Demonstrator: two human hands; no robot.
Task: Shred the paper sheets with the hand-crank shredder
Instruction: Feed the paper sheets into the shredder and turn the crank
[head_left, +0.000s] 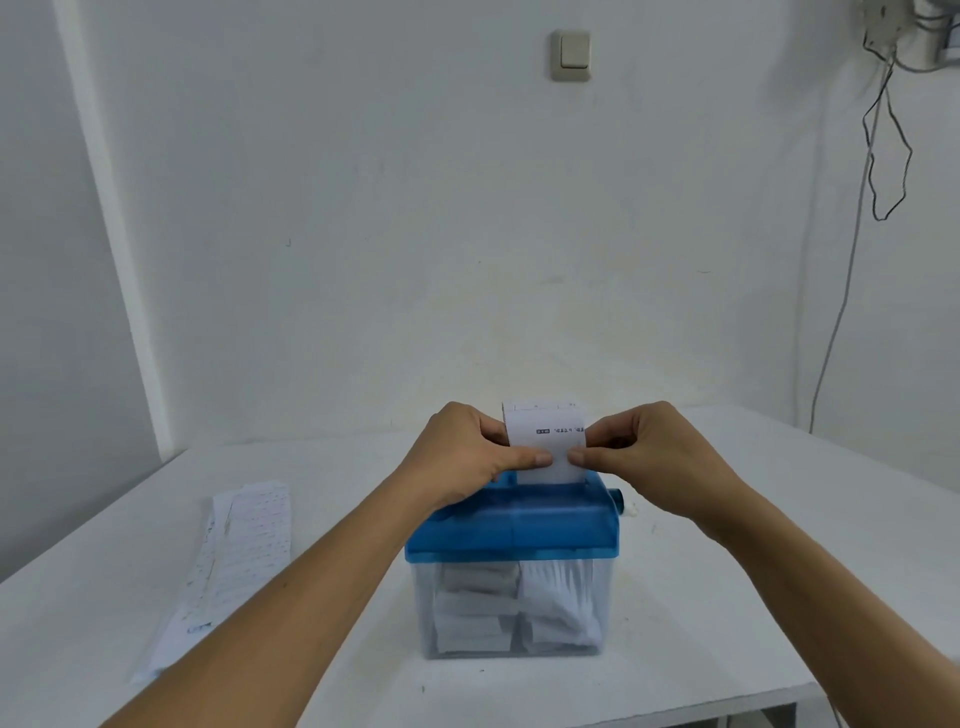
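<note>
White table (727, 597), paper sheets (234, 561) lying flat at far left. Left hand (462, 457) pinches left edge of a paper slip (545, 441) standing upright in the slot of the blue-lidded shredder (511, 525) at table centre. Right hand (654, 457) pinches its right edge. Shreds (558, 597) fill the clear bin.

Legible text: none.

1. The paper slip (545, 441), standing upright in the slot of the blue shredder (511, 525): one short line of dark print across its middle, beginning with a small black block. The characters are too small to read. Fainter marks along the top edge, also unreadable.
2. The paper sheets (244, 551), flat on the table (727, 571) to the left: many rows of fine print, some reddish, and a small bluish mark near the close end. Nothing decipherable.
</note>
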